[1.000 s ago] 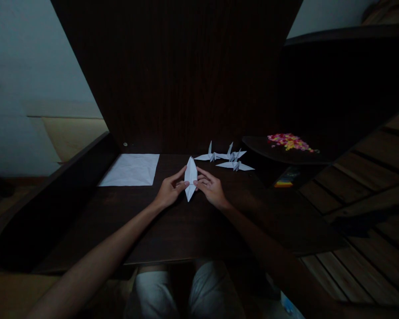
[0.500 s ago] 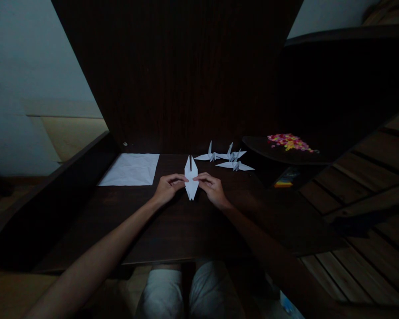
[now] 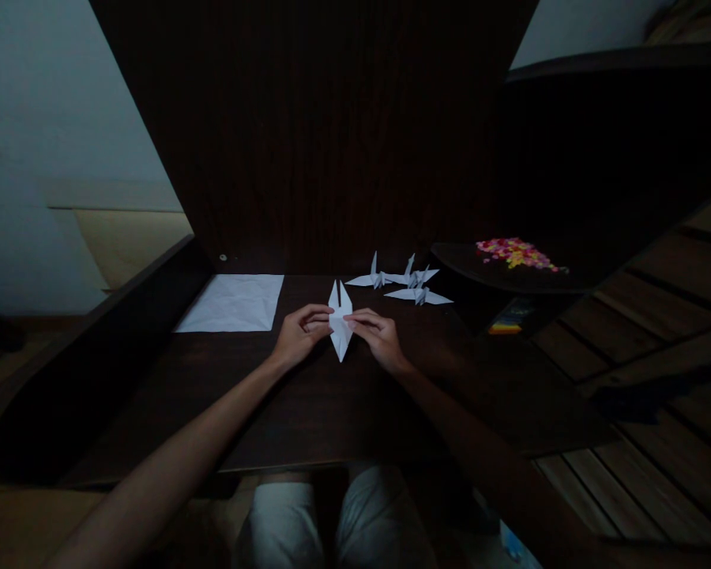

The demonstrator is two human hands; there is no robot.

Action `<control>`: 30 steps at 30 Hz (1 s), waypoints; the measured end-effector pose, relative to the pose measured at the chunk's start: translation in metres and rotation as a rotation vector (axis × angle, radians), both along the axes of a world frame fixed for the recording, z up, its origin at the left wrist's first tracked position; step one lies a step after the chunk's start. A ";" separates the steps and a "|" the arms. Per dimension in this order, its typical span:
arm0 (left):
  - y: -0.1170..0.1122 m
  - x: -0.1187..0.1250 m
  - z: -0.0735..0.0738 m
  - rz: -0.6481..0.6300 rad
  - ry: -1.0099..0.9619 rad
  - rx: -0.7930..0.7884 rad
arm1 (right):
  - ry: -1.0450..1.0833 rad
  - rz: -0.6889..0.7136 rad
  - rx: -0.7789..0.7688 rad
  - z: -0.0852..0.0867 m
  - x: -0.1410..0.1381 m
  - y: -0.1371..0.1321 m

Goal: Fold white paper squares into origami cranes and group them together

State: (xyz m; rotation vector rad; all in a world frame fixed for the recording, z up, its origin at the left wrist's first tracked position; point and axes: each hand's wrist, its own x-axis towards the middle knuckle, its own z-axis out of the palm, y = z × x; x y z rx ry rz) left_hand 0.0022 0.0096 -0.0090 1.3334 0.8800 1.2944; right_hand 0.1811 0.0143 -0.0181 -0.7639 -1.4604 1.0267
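A folded white origami paper (image 3: 340,332), long and diamond-shaped, is held between my two hands above the dark desk. Its far end splits into two narrow points, while the near end comes to a single tip. My left hand (image 3: 300,333) pinches its left edge with thumb and fingers. On the opposite edge, my right hand (image 3: 379,336) grips it the same way, the fingertips lying over its middle. Just beyond my right hand, finished paper cranes stand: one crane (image 3: 372,277) at the left, another crane (image 3: 413,276) behind, and a third crane (image 3: 419,295) in front.
A creased white paper sheet (image 3: 232,303) lies flat at the left of the desk (image 3: 308,411), by a raised side panel (image 3: 95,356). On a rounded shelf (image 3: 456,257) at the right sits a pile of small pink and yellow pieces (image 3: 518,253). Wooden slats (image 3: 645,316) are farther right.
The near end of the folded paper showed two small tips and now shows one point, slightly closer to me. Both hands keep their grip almost in place.
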 end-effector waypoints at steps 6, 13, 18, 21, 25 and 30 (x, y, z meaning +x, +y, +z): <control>-0.001 0.002 -0.001 0.000 -0.014 0.006 | 0.041 0.000 0.001 -0.001 -0.001 0.001; -0.003 0.003 0.000 0.032 0.022 0.026 | 0.061 0.015 -0.063 -0.004 -0.003 0.002; -0.005 0.003 0.003 0.001 0.024 0.020 | 0.070 0.027 -0.102 -0.005 -0.005 0.002; -0.007 0.002 0.007 -0.035 0.036 0.028 | 0.079 0.021 -0.093 -0.006 -0.006 0.002; -0.009 0.002 0.008 -0.007 0.064 0.010 | 0.113 -0.001 -0.085 -0.006 -0.006 0.003; -0.007 0.004 0.004 0.025 0.066 -0.018 | 0.106 0.005 -0.123 -0.007 -0.005 0.004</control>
